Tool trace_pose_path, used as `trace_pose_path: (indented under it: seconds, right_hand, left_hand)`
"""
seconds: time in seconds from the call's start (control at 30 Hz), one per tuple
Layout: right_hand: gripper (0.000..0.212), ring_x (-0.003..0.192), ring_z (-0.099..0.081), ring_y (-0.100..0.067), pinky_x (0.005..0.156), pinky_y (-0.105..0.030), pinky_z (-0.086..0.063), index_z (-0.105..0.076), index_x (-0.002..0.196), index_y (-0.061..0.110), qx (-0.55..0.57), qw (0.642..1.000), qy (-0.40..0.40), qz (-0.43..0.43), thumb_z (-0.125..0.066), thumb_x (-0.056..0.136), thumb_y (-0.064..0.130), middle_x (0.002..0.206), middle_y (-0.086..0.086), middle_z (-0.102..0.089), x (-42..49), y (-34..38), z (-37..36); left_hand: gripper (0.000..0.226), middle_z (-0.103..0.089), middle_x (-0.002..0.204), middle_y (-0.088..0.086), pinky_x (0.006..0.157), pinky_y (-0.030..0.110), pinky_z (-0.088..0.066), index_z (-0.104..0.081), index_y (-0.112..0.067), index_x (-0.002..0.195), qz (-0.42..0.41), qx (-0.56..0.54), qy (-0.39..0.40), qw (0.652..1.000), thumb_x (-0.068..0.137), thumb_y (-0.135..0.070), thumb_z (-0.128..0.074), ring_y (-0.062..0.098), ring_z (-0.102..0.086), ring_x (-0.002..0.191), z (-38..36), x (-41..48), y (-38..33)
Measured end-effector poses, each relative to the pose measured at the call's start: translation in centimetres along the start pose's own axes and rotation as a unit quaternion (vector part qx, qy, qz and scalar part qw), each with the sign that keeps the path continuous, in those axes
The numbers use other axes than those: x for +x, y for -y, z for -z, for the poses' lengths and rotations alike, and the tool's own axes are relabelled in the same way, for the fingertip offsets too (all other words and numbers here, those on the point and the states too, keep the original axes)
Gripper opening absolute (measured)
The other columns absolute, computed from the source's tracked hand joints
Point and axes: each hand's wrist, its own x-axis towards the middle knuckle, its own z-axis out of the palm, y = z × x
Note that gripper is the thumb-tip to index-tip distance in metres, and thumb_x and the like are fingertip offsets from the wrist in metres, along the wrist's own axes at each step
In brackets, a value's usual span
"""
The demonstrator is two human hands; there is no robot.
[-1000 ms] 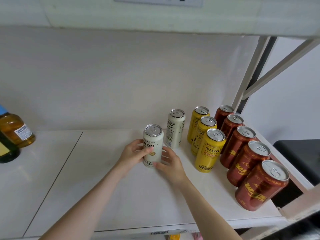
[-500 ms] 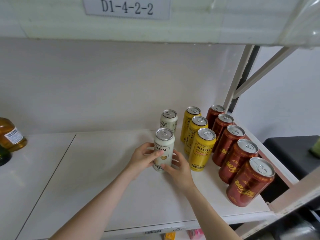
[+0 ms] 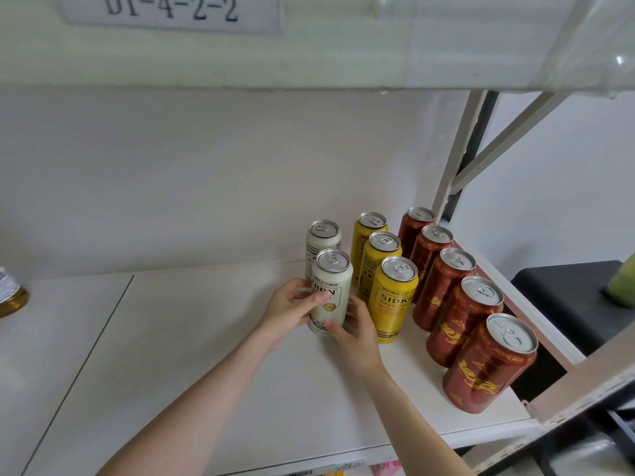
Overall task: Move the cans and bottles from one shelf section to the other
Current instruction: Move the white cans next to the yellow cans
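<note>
Shelf (image 3: 213,389): white board, seam at left splitting two sections; label "D1-4-2-2" (image 3: 171,10) on the beam above. Right section holds five red cans (image 3: 488,365) in the outer row, three yellow cans (image 3: 393,297) beside them, and one white can at the back (image 3: 321,243). Amber bottle (image 3: 10,297) at the far left edge, well apart, not yet moved.

White can in hand (image 3: 330,293): upright, base at or just above the board (cannot tell), directly in front of the back white can, just beside the front yellow can.

Left hand (image 3: 292,310) and right hand (image 3: 357,331) are both wrapped on it, one per side.

Judgement: placing step. Keep it vertical, settle the base flat in line with the white row, release outward without nudging the yellow can.
</note>
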Motion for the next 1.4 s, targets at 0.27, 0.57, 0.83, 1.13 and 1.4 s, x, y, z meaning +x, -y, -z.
trace_pose_path:
  seconds: [0.27, 0.57, 0.83, 1.13, 1.4]
  right_hand:
    - [0.055, 0.107, -0.063, -0.005, 0.086, -0.019, -0.053, -0.049, 0.134, 0.009, 0.001, 1.0, -0.02, -0.001, -0.071, 0.084, -0.002, 0.123, -0.002, -0.064, 1.0, -0.1, -0.6]
    - [0.057, 0.112, -0.062, -0.009, 0.095, -0.029, -0.053, -0.049, 0.135, 0.01, -0.003, 0.999, -0.037, -0.005, -0.07, 0.084, -0.003, 0.126, -0.002, -0.064, 1.7, -0.2, -1.0]
    - [0.057, 0.113, -0.062, -0.01, 0.096, -0.03, -0.053, -0.048, 0.136, 0.008, -0.008, 0.999, -0.038, -0.004, -0.07, 0.085, -0.003, 0.127, -0.003, -0.063, 1.5, 0.0, -1.0]
    - [0.053, 0.113, -0.061, -0.014, 0.099, -0.036, -0.05, -0.049, 0.135, 0.008, -0.025, 0.998, -0.06, -0.026, -0.072, 0.086, 0.008, 0.124, -0.005, -0.064, 0.2, 0.4, -0.9]
    - [0.05, 0.119, -0.053, -0.023, 0.1, -0.04, -0.045, -0.047, 0.136, 0.013, -0.183, 0.98, -0.073, -0.037, -0.067, 0.091, 0.023, 0.131, -0.003, -0.055, -4.0, 0.9, 0.2]
  left_hand:
    - [0.06, -0.075, 0.102, 0.007, 0.082, 0.036, -0.059, -0.065, -0.014, 0.101, 0.004, -0.002, -0.006, 1.0, 0.054, -0.046, -0.085, 0.018, -0.073, 0.095, 0.2, 1.8, 0.0]
    - [0.065, -0.077, 0.093, 0.004, 0.077, 0.033, -0.06, -0.063, -0.012, 0.091, 0.007, -0.019, -0.002, 1.0, 0.046, -0.05, -0.088, 0.016, -0.073, 0.091, 0.1, 2.8, -0.1]
    - [0.057, -0.077, 0.093, 0.002, 0.078, 0.031, -0.059, -0.063, -0.013, 0.09, 0.019, -0.017, -0.001, 1.0, 0.05, -0.046, -0.086, 0.015, -0.073, 0.092, 0.0, 2.2, -0.5]
    - [0.017, -0.072, 0.105, -0.011, 0.095, 0.034, -0.05, -0.071, -0.027, 0.102, 0.034, 0.047, -0.008, 0.998, 0.091, -0.038, -0.065, 0.006, -0.063, 0.111, 1.6, -0.1, -1.2]
    - [0.037, -0.062, 0.123, 0.003, 0.101, 0.037, -0.045, -0.062, -0.015, 0.123, -0.136, 0.392, -0.115, 0.902, 0.091, -0.032, -0.066, 0.019, -0.057, 0.118, 5.9, -4.0, 1.0]
